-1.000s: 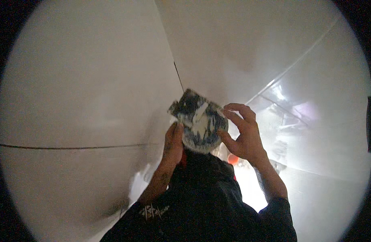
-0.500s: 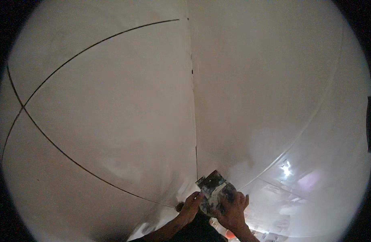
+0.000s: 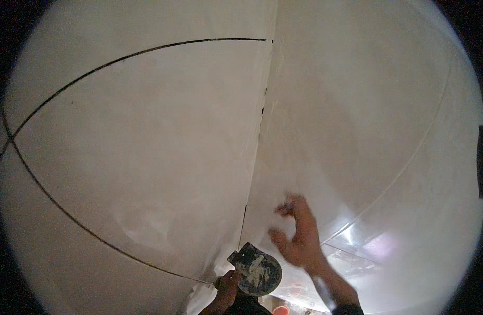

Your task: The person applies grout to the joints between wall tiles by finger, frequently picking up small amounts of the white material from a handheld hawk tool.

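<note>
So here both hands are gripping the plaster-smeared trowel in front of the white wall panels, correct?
Not quite. The head view shows only the left hand gripping the plaster-smeared trowel. The right hand is off it, raised with fingers spread and empty, in front of the white wall panels.

A vertical corner seam (image 3: 260, 136) runs between the left wall panel (image 3: 136, 147) and the right wall panel (image 3: 367, 115). At its foot sits the plaster hawk (image 3: 258, 269), the left hand (image 3: 226, 287) just below-left, the right hand (image 3: 299, 236) raised to its right.
</note>
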Demonstrator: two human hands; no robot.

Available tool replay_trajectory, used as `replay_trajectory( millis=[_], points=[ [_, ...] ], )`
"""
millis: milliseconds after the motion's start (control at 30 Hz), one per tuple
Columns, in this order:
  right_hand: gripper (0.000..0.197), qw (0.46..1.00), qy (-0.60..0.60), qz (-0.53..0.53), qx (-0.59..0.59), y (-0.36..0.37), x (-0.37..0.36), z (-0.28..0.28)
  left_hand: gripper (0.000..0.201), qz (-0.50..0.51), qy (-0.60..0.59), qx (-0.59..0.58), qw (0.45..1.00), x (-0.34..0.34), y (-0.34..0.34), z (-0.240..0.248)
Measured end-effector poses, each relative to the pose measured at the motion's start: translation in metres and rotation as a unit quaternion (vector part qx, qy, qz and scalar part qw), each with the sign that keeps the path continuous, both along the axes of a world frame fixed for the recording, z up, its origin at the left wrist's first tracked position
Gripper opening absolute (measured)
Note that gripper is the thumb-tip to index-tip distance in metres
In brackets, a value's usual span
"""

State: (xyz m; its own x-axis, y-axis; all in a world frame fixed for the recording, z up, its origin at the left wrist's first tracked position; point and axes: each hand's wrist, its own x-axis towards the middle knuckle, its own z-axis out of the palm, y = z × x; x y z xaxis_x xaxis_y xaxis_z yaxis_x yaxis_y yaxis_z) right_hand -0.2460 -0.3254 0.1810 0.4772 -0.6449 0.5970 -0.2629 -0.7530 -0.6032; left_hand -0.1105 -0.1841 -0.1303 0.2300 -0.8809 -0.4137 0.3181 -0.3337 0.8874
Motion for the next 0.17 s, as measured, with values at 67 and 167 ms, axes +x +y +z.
replay_trajectory(
  millis=[67,167],
  points=[
    [0.073,0.997,-0.073,0.021,-0.009,-0.022,0.028,0.052,0.035,-0.002,0.007,0.016,1.000,0.001,-0.005,0.000],
    [0.085,0.997,-0.063,-0.004,-0.041,-0.041,0.069,0.101,0.038,-0.029,0.041,0.037,0.998,0.006,-0.003,-0.003]
  ],
)
